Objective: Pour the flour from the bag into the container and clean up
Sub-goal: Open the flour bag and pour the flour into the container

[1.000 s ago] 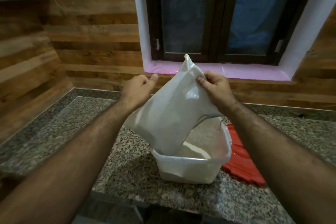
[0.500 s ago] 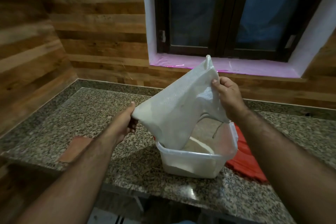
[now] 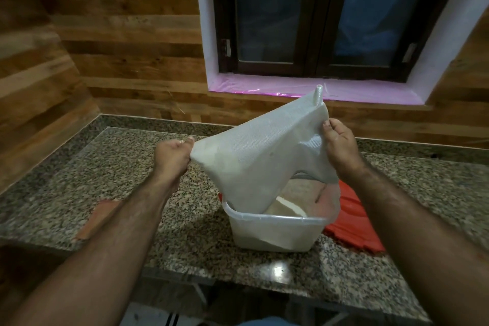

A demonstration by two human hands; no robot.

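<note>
A white woven flour bag [image 3: 254, 161] hangs upended over a translucent plastic container [image 3: 275, 233] on the granite counter. The bag's open mouth dips into the container's left side. Flour lies heaped inside the container. My left hand [image 3: 173, 156] pinches the bag's lower left corner, and my right hand [image 3: 340, 144] grips its right edge just below the raised top corner. Both hands hold the bag stretched between them above the container.
A red lid or cloth [image 3: 354, 222] lies right of the container, partly behind it. A flat brown piece [image 3: 99, 216] sits on the counter [image 3: 79, 180] at the left, half hidden by my left forearm. Wooden walls and a window with a pink sill [image 3: 317, 87] stand behind.
My left hand has dropped from the bag's upper edge to its lower left corner and pulled outward. The bag now stretches wider between both hands.
</note>
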